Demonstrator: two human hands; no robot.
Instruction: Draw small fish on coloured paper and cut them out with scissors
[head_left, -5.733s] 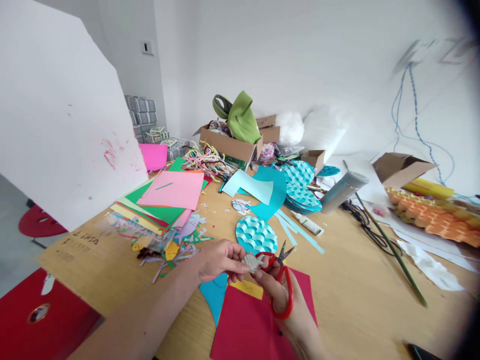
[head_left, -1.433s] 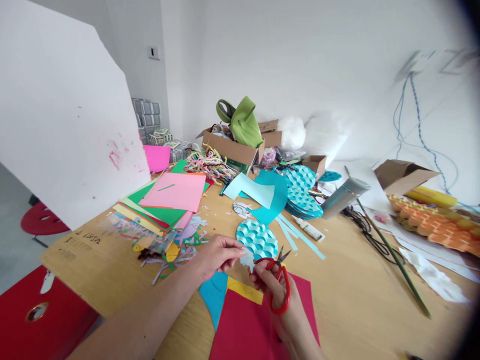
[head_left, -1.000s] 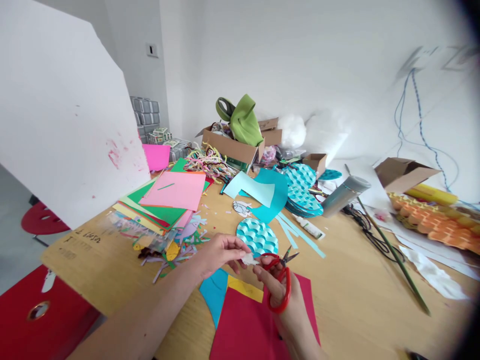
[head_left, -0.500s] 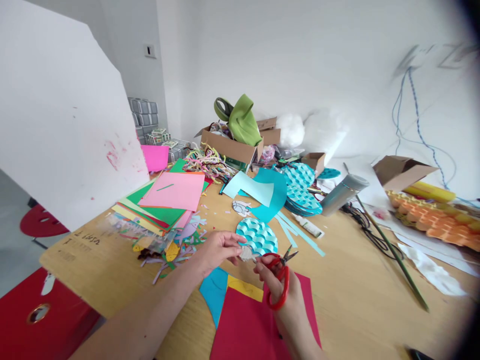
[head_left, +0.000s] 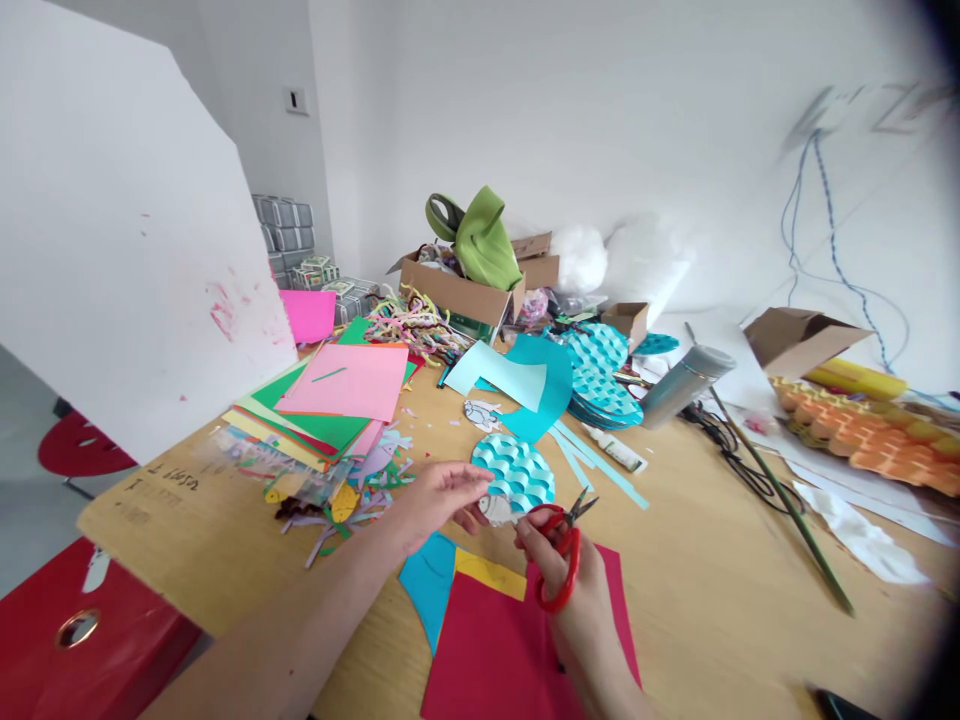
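Observation:
Between the fingertips of my left hand (head_left: pixel 439 505) is a small white paper fish (head_left: pixel 495 509) with drawn outlines. Red-handled scissors (head_left: pixel 577 508) are held in my right hand (head_left: pixel 581 600), blades parted and pointing up to the right. The right thumb and fingertip are at the tail end of the fish. Just behind it lies a round disc with turquoise wave pattern (head_left: pixel 517 462). Below both hands are a dark red sheet (head_left: pixel 487 650), a yellow paper piece (head_left: pixel 495 577) and a blue paper piece (head_left: pixel 429 590). Another paper fish (head_left: pixel 481 414) lies beyond the disc.
Coloured paper sheets (head_left: pixel 352 380) and scraps lie left. Behind are a cardboard box (head_left: pixel 457 290) and turquoise discs (head_left: pixel 600 375). Toward the right are a glue bottle (head_left: pixel 616 450), a grey cylinder (head_left: pixel 686 385), a green stick (head_left: pixel 787 510) and an orange egg tray (head_left: pixel 870 430).
The paper fish has turned so that its drawn head and eye show more clearly. Both hands keep their holds and have shifted only slightly.

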